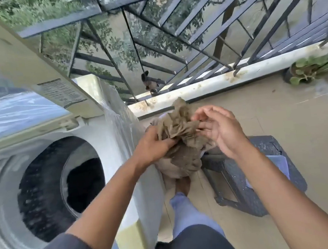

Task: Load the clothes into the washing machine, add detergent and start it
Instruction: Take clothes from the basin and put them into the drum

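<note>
A bunched brown-grey garment (181, 142) hangs in the air just right of the washing machine (118, 129). My left hand (153, 144) grips the bundle on its left side, fingers curled into the cloth. My right hand (218, 128) is at the bundle's right side with fingers spread and relaxed, its fingertips touching the folds. The top-loading machine stands at the left with its lid (18, 59) raised. Its drum opening (63, 185) shows a dark item low inside.
A dark woven laundry basket (255, 177) sits on the tiled floor under my right forearm. A low ledge with a metal railing (190, 39) runs across the back, with a bird (150, 83) perched on it. A potted plant (304, 71) stands at the far right.
</note>
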Demonstrator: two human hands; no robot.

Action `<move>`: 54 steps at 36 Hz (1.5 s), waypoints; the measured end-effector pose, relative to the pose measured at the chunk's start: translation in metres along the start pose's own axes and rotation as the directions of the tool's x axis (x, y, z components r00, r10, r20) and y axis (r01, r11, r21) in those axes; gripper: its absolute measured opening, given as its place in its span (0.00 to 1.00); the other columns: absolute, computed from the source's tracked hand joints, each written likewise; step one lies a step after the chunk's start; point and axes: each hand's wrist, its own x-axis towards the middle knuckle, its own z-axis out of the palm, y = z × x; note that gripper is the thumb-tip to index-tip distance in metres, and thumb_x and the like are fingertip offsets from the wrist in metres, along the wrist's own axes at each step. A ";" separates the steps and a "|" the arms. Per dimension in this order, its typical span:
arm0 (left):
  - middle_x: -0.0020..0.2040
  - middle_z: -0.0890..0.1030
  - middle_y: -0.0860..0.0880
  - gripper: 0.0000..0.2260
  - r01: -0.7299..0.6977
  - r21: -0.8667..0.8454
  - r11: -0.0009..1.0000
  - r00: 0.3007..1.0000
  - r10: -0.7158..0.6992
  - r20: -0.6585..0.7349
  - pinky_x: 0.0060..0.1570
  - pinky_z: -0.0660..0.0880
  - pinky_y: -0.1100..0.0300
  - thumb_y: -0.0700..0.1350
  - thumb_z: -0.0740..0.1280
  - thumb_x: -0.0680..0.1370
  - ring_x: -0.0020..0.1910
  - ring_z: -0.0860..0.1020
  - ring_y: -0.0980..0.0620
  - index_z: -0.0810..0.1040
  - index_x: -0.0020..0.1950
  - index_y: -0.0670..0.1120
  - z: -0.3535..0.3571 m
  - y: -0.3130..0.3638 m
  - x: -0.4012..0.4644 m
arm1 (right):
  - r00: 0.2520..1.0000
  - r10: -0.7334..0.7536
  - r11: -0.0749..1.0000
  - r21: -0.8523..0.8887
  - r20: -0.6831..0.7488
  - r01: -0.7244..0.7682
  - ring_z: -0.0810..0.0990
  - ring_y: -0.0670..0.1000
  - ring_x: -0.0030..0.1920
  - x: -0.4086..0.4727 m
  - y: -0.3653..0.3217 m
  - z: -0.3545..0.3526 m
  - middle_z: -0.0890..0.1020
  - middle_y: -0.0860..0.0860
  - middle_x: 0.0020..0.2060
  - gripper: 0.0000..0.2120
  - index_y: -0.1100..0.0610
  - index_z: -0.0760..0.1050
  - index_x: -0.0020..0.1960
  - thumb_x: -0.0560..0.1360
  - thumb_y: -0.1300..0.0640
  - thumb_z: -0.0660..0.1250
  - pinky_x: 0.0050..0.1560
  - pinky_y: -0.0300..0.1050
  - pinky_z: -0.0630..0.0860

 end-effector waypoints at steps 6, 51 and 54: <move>0.49 0.89 0.53 0.14 -0.059 -0.432 0.900 0.991 0.105 0.083 0.47 0.85 0.56 0.36 0.74 0.80 0.48 0.87 0.54 0.81 0.64 0.47 -0.042 0.039 -0.045 | 0.843 0.167 0.963 -0.098 -0.511 -0.250 0.76 0.49 0.34 -0.009 0.030 -0.010 0.80 0.55 0.43 0.08 0.58 0.80 0.53 0.82 0.55 0.63 0.34 0.43 0.72; 0.40 0.85 0.50 0.16 -0.182 -0.701 0.689 0.924 -0.125 -0.362 0.32 0.76 0.62 0.38 0.77 0.71 0.37 0.83 0.54 0.79 0.56 0.48 -0.256 -0.214 -0.207 | 0.996 0.088 0.915 -0.395 -0.014 -0.087 0.85 0.49 0.53 -0.113 0.122 0.355 0.85 0.54 0.57 0.14 0.48 0.79 0.61 0.77 0.48 0.74 0.50 0.43 0.82; 0.26 0.75 0.51 0.10 -0.111 -0.886 0.450 0.956 -0.196 -0.219 0.20 0.66 0.67 0.32 0.68 0.77 0.21 0.72 0.57 0.77 0.40 0.45 -0.268 -0.225 -0.213 | 0.990 0.102 0.891 -0.434 -0.098 -0.135 0.82 0.48 0.57 -0.104 0.139 0.352 0.81 0.51 0.61 0.22 0.40 0.73 0.68 0.76 0.41 0.73 0.55 0.46 0.81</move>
